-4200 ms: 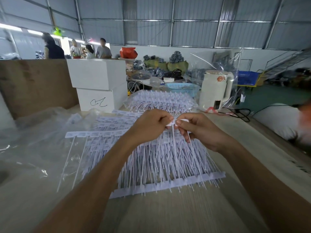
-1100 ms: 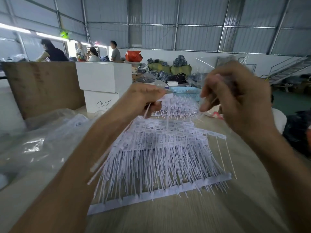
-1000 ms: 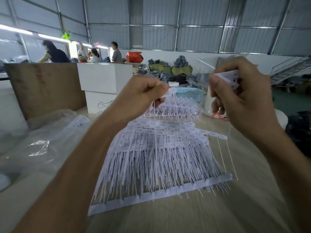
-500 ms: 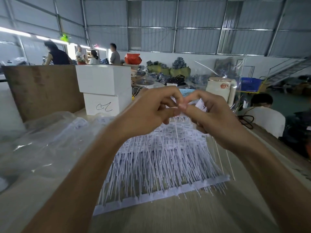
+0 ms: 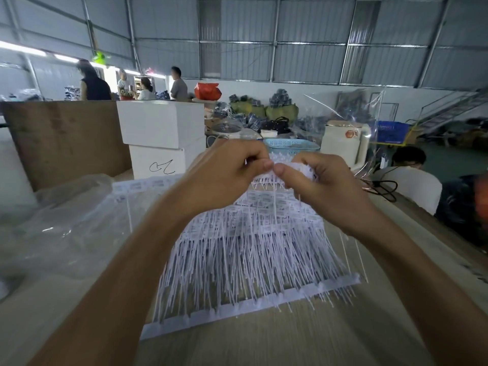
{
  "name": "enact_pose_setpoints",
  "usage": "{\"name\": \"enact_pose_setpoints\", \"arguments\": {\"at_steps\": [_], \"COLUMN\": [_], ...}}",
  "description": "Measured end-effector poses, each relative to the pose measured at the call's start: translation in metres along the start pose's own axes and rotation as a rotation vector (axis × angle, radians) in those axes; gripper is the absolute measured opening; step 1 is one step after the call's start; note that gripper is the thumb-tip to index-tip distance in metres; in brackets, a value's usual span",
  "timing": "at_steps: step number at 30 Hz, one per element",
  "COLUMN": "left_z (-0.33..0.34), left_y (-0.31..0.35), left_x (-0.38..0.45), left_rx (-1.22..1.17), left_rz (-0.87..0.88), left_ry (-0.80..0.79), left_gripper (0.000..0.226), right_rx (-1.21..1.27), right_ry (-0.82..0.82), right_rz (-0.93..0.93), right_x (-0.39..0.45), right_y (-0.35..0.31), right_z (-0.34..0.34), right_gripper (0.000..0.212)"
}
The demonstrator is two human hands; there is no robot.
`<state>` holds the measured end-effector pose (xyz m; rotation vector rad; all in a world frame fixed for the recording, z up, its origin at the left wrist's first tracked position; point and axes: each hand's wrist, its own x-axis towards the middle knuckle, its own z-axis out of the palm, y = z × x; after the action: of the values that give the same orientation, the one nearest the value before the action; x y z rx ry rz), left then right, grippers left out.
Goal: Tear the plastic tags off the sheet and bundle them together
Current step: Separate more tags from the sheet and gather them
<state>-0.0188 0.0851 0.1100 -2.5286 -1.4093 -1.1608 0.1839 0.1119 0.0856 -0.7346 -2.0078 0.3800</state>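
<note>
Left hand (image 5: pixel 227 171): centre of the frame, fingers curled, pinching the top of a white tag (image 5: pixel 274 204) against the right thumb.
Right hand (image 5: pixel 320 186): just right of centre, curled round a small bunch of torn-off tags (image 5: pixel 299 168) — fingertips touching the left hand's.
Sheet of tags (image 5: pixel 250 249): lower centre, flat on the wooden table (image 5: pixel 303 339), thin stems fanned towards the near strip.
Clear plastic bag (image 5: pixel 60 223): left of the frame, crumpled.
White boxes (image 5: pixel 161 138): upper left of centre — stacked.
</note>
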Motion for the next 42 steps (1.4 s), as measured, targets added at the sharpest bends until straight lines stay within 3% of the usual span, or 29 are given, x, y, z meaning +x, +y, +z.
{"name": "enact_pose_setpoints", "arguments": {"at_steps": [2, 7, 11, 17, 21, 23, 25, 27, 30, 33, 35, 38, 42], "left_z": [-0.003, -0.009, -0.01, -0.007, -0.008, -0.014, -0.023, -0.028, -0.032, -0.028, -0.024, -0.018, -0.015], "left_y": [0.001, 0.003, 0.002, -0.002, 0.002, 0.003, 0.004, 0.002, 0.003, 0.009, 0.012, 0.013, 0.015], "left_x": [0.0, -0.003, -0.003, -0.007, -0.005, -0.008, -0.014, -0.016, -0.011, -0.008, -0.006, -0.005, -0.007], "left_rx": [-0.011, -0.133, -0.308, -0.636, -0.686, -0.717, -0.691, -0.616, -0.425, -0.303, -0.268, -0.257, -0.372], "left_rz": [0.011, 0.062, 0.04, -0.13, -0.174, -0.144, -0.095, -0.095, -0.068, -0.008, 0.011, -0.004, -0.036], "left_ry": [0.009, -0.098, -0.101, -0.159, -0.198, -0.295, -0.404, -0.36, -0.269, -0.323, -0.296, -0.203, -0.132], "left_gripper": [0.021, 0.025, 0.032, 0.033, 0.033, 0.028, 0.029, 0.03, 0.015, 0.023, 0.023, 0.017, 0.027], "right_rx": [-0.05, 0.251, 0.142, -0.488, -0.585, -0.593, -0.534, -0.273, 0.117, 0.189, 0.305, 0.352, 0.124], "right_ry": [-0.033, -0.197, -0.225, -0.012, 0.088, 0.192, 0.419, 0.52, 0.302, 0.022, -0.076, -0.098, -0.07], "right_rz": [-0.025, 0.066, -0.059, -0.48, -0.577, -0.503, -0.317, -0.154, 0.056, 0.108, 0.093, 0.132, 0.011], "right_x": [0.0, -0.004, -0.006, -0.003, -0.005, -0.004, 0.003, 0.009, 0.006, 0.001, -0.001, -0.002, -0.002], "right_y": [-0.002, -0.006, -0.011, -0.014, -0.012, -0.013, -0.011, -0.005, -0.001, 0.0, -0.003, -0.009, -0.015], "right_z": [0.002, -0.007, -0.014, -0.012, -0.011, -0.012, -0.026, -0.047, -0.052, -0.026, -0.013, -0.01, -0.005], "right_gripper": [0.04, 0.034, 0.029, 0.034, 0.034, 0.033, 0.031, 0.032, 0.02, 0.021, 0.027, 0.04, 0.031]}}
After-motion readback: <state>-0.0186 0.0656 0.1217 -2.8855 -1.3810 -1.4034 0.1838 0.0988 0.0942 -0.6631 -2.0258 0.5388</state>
